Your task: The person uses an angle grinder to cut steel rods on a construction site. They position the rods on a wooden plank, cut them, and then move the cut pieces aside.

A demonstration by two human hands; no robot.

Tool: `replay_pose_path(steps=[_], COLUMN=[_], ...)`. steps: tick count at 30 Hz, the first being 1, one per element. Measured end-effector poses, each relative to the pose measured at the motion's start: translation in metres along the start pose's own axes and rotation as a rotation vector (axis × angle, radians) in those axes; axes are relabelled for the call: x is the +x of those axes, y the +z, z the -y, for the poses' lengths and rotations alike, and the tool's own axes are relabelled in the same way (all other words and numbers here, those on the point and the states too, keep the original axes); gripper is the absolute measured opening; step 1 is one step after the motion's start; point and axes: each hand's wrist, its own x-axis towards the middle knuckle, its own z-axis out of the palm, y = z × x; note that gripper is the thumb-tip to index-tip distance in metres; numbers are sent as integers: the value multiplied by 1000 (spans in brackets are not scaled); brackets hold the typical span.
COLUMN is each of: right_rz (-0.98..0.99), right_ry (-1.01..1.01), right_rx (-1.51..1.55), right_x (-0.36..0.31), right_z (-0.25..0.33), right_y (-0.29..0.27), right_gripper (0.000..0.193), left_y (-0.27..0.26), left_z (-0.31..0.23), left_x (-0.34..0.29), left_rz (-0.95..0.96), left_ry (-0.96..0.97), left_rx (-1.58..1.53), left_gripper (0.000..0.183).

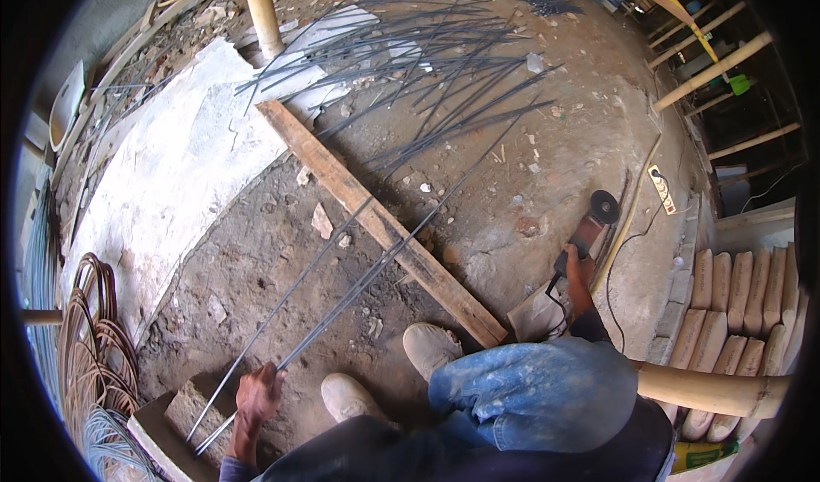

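My left hand [260, 393] is closed around a few thin steel rods [342, 303] at the lower left. They slant up and away across a wooden plank [325, 167]; their near ends reach over a rough block [190, 414]. One more rod runs alongside, left of the hand. On the right, my right hand [579, 268] grips an angle grinder [586, 236] by its body. Its dark cutting disc [605, 207] points away from me, well apart from the rods. Whether the disc is spinning, I cannot tell.
Many loose rods [444, 76] lie scattered beyond the plank. Coiled rods [96, 328] stand at the left, by a white sheet [184, 157]. A power strip [661, 190] with a cable lies at the right. Stacked sacks [726, 311] and a bamboo pole [713, 388] are close to my right.
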Motion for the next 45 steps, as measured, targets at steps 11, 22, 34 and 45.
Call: replay_pose_path(steps=[11,22,34,45], right_rz=[18,-147,543,402], right_ry=[-46,-813,-1609,-1848], right_rx=[-22,-178,-343,-60], right_x=[-14,-67,-68,-32], right_z=[-1,94,247,322], right_y=[-1,4,139,127], right_gripper=[102,75,54,40], left_y=[5,1,-37,-98], left_z=[7,1,-13,-29], left_x=[2,1,-11,-48], left_rz=[-34,-149,-2,-77], left_ry=[49,66,-43,69], left_rx=[37,95,-87,-263], left_gripper=[35,26,41,37])
